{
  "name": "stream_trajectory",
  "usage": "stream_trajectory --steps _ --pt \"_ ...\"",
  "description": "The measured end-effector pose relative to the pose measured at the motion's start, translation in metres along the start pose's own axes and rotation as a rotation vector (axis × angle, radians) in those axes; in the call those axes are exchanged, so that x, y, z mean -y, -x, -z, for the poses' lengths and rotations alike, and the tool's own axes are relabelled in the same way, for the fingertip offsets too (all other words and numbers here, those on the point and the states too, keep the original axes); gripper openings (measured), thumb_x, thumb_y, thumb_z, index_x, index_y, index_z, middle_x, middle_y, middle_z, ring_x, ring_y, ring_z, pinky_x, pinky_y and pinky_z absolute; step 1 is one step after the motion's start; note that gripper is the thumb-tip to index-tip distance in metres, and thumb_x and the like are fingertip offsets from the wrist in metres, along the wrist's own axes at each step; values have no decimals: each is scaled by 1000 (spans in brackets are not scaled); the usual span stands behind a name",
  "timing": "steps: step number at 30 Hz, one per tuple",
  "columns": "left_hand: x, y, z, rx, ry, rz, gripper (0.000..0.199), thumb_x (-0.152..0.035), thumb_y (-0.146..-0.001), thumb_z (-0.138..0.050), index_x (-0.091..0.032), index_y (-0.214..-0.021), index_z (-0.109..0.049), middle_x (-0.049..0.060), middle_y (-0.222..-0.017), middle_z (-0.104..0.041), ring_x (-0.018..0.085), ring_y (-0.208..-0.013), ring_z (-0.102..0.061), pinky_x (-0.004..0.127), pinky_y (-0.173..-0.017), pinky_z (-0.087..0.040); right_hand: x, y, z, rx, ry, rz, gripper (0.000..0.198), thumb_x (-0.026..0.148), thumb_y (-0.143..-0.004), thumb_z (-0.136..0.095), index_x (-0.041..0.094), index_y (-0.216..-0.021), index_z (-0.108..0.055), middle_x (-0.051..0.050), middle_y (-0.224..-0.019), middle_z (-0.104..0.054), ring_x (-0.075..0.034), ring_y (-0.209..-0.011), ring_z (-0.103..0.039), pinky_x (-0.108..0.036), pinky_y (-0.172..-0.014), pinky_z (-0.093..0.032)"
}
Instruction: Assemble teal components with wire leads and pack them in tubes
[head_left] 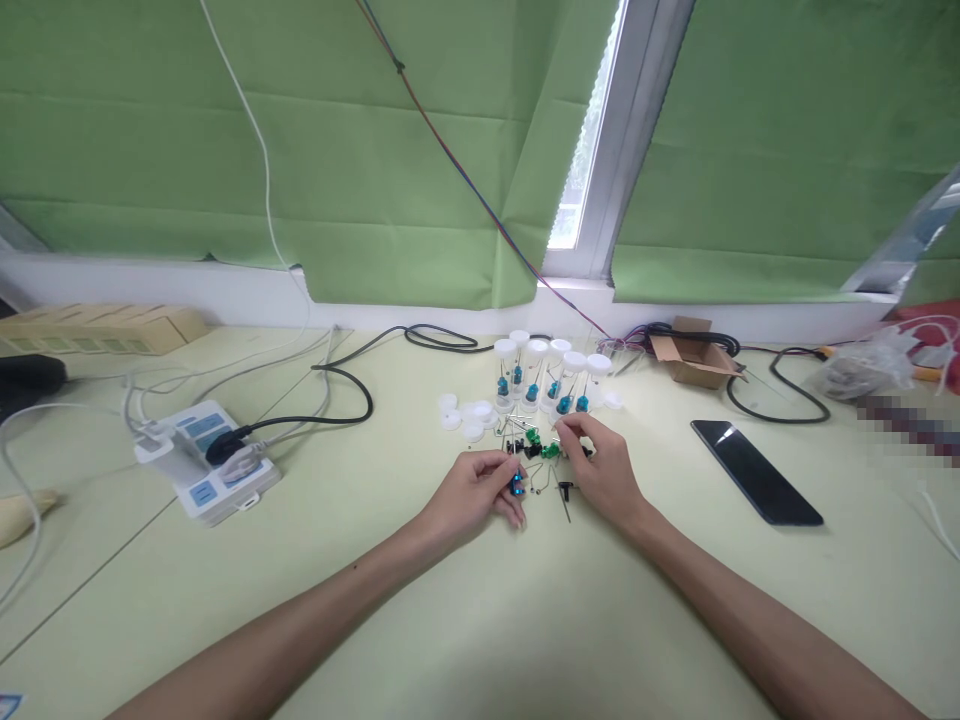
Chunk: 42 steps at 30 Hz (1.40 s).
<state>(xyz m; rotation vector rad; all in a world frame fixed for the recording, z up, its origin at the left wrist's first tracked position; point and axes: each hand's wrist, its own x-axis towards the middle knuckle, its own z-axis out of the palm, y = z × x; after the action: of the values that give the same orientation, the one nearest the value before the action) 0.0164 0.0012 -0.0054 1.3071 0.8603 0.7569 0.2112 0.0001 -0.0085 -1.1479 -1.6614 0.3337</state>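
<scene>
My left hand (472, 492) pinches a small blue part (517, 484) that has a thin metal rod standing up from it. To its right, my right hand (604, 468) reaches down over the loose pieces with thumb and forefinger together; what is between them I cannot make out. Green parts (551, 451) and black parts (534, 451) lie between the hands, mixed with thin bent metal rods. A black piece with a rod (566, 490) lies near my right hand. Behind stand several clear tubes (531, 375) with white caps, each holding a blue part.
Loose white caps (478, 412) lie left of the tubes. A power strip (214, 465) with plugs sits at left, its black cable (367, 400) curving behind. At right are a phone (754, 472), an open cardboard box (694, 358) and a plastic bag (859, 368).
</scene>
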Motion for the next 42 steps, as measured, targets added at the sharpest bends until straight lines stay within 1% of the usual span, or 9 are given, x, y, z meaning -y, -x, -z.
stream_trajectory --steps 6,11,16,18,22,24,33,37,42 --pt "0 -1 0 -13 -1 2 40 -51 -85 -61 -11 -79 -62 2 -70 -58 16 -53 -67 26 -51 -56 -6 -3 2 -21 106 32 14 23 -95 -48 19 -85 -58 -2 -76 -62 -17 -68 -54 -28 -67 -43" --pt "1 0 1 -10 -4 -8 41 -51 -84 -61 -11 -79 -62 2 -71 -57 16 -53 -68 26 -50 -56 -14 -4 4 29 220 43 14 20 -93 -47 19 -89 -61 -5 -83 -65 -19 -72 -59 -30 -68 -44" --pt "0 -1 1 -11 5 -4 41 -52 -85 -60 -11 -80 -61 2 -71 -58 16 -53 -67 26 -50 -56 -15 -4 6 112 353 -6 16 19 -91 -49 17 -94 -65 -8 -90 -67 -20 -70 -61 -32 -65 -46" --pt "0 0 1 -14 6 0 42 -52 -86 -59 -11 -80 -62 2 -70 -58 16 -53 -67 26 -51 -56 -14 -4 6 148 403 -9 16 19 -90 -50 18 -94 -65 -8 -90 -68 -21 -74 -62 -33 -69 -47" --pt "-1 1 1 -17 2 5 42 -52 -86 -59 -11 -80 -62 2 -70 -58 16 -54 -67 27 -51 -56 -16 -4 5 204 516 12 15 16 -89 -53 18 -93 -67 -9 -89 -68 -25 -87 -61 -37 -82 -46" --pt "0 1 2 -15 -4 1 41 -52 -86 -59 -11 -80 -62 2 -70 -58 16 -54 -67 27 -51 -56 -17 -3 5 226 551 16 15 15 -89 -53 18 -93 -67 -9 -89 -67 -26 -89 -60 -38 -84 -45" --pt "-1 1 0 -21 3 5 40 -51 -83 -64 -11 -77 -62 2 -71 -58 15 -53 -66 27 -51 -56 -17 -2 4 239 611 -8 20 13 -90 -49 17 -97 -67 -10 -90 -67 -27 -91 -59 -38 -84 -41" --pt "-2 1 -1 -23 6 3 42 -52 -81 -64 -10 -78 -62 2 -70 -57 15 -52 -66 27 -50 -55 -20 0 3 262 622 -12 18 16 -91 -51 17 -99 -67 -10 -90 -65 -27 -91 -57 -38 -82 -40" --pt "-3 1 -1 -14 3 -1 42 -52 -82 -63 -11 -78 -62 2 -70 -57 16 -53 -67 26 -50 -55 -23 0 1 293 626 -31 16 16 -90 -53 16 -101 -65 -10 -93 -62 -28 -92 -55 -38 -82 -40"
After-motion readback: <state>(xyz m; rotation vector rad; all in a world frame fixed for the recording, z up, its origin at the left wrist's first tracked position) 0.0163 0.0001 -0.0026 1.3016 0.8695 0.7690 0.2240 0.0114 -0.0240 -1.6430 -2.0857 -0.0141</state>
